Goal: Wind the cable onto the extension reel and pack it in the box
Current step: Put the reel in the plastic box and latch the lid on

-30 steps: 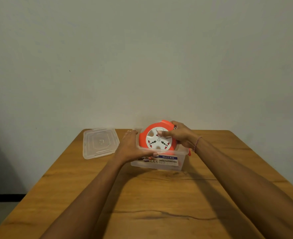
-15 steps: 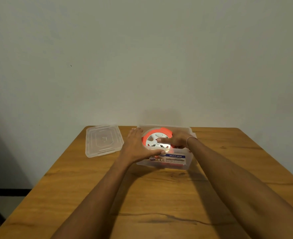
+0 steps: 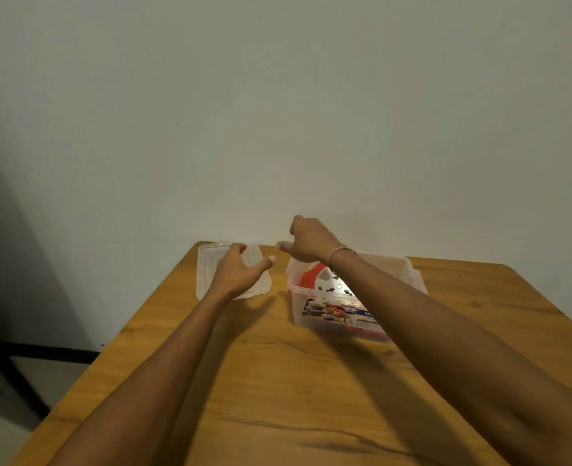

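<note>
The orange and white extension reel (image 3: 321,280) lies flat inside the clear plastic box (image 3: 409,274), partly hidden by my right forearm. The box's clear lid (image 3: 207,267) lies flat on the table to the left of the box. My left hand (image 3: 241,270) hovers over the lid with fingers spread and holds nothing. My right hand (image 3: 308,242) is raised above the box's far left corner, fingers loosely bent, holding nothing. No loose cable shows.
The wooden table (image 3: 278,381) stands against a plain pale wall. Its left edge runs close beside the lid, with floor and a dark baseboard below. The box carries a printed label (image 3: 335,312) on its near wall.
Both hands have let go of the reel and the box. The reel went from tilted to flat in the box. Both hands moved left, the left one over the lid.
</note>
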Demonstrator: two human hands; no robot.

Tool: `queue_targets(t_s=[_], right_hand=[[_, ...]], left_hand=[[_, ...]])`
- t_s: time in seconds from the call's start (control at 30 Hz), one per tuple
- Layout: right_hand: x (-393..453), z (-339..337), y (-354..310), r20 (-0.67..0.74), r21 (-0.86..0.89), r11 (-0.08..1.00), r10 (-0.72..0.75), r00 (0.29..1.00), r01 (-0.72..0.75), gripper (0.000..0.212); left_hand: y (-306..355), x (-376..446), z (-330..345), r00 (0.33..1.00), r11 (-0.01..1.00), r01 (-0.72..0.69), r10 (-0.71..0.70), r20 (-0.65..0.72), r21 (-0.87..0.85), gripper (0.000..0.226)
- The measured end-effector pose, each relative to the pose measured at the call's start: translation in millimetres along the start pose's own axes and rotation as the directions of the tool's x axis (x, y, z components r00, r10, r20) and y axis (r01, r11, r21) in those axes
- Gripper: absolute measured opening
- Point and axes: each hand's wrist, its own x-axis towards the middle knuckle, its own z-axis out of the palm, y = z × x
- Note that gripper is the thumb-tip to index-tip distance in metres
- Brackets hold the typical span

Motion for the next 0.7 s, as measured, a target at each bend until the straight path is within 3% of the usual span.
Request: queue_targets(t_s=[0.17,0.23,0.37,0.5,0.6,0.7], right_hand=[[26,51,-54,0.244,0.247,0.961,0.058,0.968,-0.120,0.035],[37,71,-64,0.291,0.236,0.954,0.110,0.950,-0.183,0.028],[54,106,-70,0.354,0.152,0.939,0.240,0.904,-0.309,0.033],[62,125,-77,0.365,0.188,0.881,0.347,0.864,-0.434,0.051],[66,122,-84,0.327,0.301,0.823,0.385,0.863,-0.482,0.055],[68,112,-88,0.255,0.417,0.766,0.417,0.872,-0.489,0.061]], left_hand=[[-48,20,-32,0.995,0.988,0.097,-0.099,0.009,0.124,0.095],[-60,25,-38,0.997,0.984,0.078,-0.079,-0.002,0.161,0.087],[-78,38,-41,0.997,0.989,0.081,-0.080,-0.015,0.121,0.078],[-84,50,-37,0.987,0.985,0.152,-0.148,-0.060,0.085,0.065],[-82,58,-35,0.964,0.970,0.239,-0.232,-0.129,0.046,0.050],[-79,61,-39,0.937,0.951,0.310,-0.306,-0.168,-0.002,0.051]])
